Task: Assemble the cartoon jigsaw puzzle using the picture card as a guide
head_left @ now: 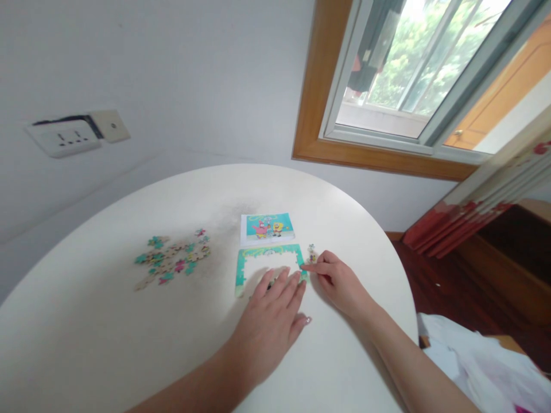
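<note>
A teal-green jigsaw puzzle border lies on the round white table, its middle bare white. My left hand rests flat, palm down, over its lower edge, with fingers spread and covering part of it. Between those fingers a small dark patch shows, too hidden to name. My right hand points its index finger onto the border's right side, while the other fingers curl in; I see nothing held there. Directly above the border is a picture card with pink and yellow cartoon figures. A few small puzzle pieces lie just beyond my right hand.
Several loose puzzle pieces, teal, pink and bare brown, are heaped on the left of the white table. Behind it are a wall with a socket and a wood-framed window. White cloth or plastic lies at lower right.
</note>
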Demonstrator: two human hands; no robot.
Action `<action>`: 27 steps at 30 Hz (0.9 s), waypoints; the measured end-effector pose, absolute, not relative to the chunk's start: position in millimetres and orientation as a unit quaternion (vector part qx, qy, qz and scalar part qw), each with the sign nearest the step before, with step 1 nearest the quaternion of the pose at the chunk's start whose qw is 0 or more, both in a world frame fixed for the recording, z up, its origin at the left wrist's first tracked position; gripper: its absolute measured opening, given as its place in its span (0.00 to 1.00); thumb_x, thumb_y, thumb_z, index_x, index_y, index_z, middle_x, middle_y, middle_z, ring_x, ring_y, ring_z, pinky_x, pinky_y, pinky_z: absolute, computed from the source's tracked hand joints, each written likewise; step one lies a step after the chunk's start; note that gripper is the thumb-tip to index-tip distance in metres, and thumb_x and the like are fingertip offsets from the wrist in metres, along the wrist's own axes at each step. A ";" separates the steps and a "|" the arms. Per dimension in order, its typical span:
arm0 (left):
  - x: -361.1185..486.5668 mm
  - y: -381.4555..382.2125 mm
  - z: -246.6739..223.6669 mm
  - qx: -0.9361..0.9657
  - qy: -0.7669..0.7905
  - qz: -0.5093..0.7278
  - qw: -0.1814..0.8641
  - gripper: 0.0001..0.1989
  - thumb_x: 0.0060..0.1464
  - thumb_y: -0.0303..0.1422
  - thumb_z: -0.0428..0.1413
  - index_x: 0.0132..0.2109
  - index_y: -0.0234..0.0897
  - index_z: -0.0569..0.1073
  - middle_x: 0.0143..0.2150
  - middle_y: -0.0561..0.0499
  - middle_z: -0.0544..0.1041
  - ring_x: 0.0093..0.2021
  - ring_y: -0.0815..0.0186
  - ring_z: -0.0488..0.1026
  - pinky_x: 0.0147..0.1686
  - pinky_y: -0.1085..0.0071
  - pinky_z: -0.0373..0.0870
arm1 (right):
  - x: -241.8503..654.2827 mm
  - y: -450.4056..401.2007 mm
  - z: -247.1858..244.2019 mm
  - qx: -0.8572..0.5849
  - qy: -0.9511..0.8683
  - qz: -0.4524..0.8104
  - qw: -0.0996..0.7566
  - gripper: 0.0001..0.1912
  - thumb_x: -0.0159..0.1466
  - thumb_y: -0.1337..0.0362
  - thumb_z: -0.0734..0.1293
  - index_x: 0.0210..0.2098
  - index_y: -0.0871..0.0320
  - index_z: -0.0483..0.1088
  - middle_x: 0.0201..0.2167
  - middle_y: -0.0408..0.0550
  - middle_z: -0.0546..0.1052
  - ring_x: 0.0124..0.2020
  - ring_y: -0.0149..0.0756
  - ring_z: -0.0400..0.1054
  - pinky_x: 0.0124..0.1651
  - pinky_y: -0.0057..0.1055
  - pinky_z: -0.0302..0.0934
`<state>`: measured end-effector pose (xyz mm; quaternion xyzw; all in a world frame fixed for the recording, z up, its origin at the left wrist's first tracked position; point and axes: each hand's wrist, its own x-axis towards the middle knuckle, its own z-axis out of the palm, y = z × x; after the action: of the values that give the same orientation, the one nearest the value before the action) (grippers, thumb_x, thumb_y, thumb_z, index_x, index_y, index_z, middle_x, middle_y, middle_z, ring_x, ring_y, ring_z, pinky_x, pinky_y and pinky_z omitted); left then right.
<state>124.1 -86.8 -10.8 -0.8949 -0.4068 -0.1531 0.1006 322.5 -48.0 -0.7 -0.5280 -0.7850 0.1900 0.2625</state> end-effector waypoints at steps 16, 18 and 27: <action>128.5 -81.3 0.6 -0.896 -0.415 -0.156 0.033 0.18 0.64 0.39 0.48 0.56 0.40 0.71 0.62 0.48 0.68 0.65 0.56 0.58 0.65 0.54 0.50 | 324.3 -47.7 -2.7 -0.518 -0.784 0.196 0.279 0.22 0.60 0.77 0.60 0.48 0.54 0.76 0.34 0.46 0.69 0.32 0.30 0.66 0.37 0.27 0.62; 127.9 -80.6 2.5 -0.894 -0.421 -0.151 0.023 0.17 0.63 0.39 0.50 0.56 0.40 0.71 0.62 0.47 0.67 0.64 0.55 0.59 0.65 0.54 0.50 | 326.2 -48.0 -1.6 -0.511 -0.780 0.211 0.292 0.21 0.60 0.77 0.60 0.46 0.55 0.76 0.34 0.46 0.68 0.30 0.29 0.66 0.36 0.26 0.61; 126.0 -80.8 2.9 -0.904 -0.401 -0.149 0.018 0.17 0.65 0.38 0.47 0.56 0.39 0.70 0.55 0.48 0.73 0.57 0.55 0.63 0.63 0.53 0.50 | 329.2 -49.0 -0.5 -0.482 -0.792 0.223 0.300 0.16 0.58 0.78 0.60 0.33 0.57 0.77 0.35 0.46 0.68 0.28 0.27 0.63 0.31 0.25 0.58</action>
<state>126.0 -80.8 2.9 -0.9039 -0.4007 -0.1485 0.0181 329.2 -49.0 -0.5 -0.4818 -0.7924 0.2232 0.3002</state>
